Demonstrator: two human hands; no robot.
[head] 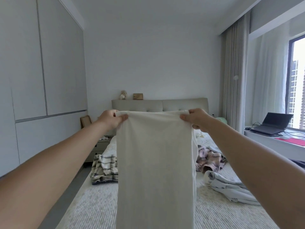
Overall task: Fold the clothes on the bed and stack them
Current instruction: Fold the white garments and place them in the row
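no legible txt, no labels, no nos.

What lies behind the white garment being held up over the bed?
Behind the white garment, gripped by the left hand and right hand, the bed's middle strip is hidden. A plaid stack and pink plaid garment show at either side.

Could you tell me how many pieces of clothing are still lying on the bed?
3: a plaid garment at the left edge, a pink plaid one right of centre, a pale grey one nearer right. The held white garment may hide more.
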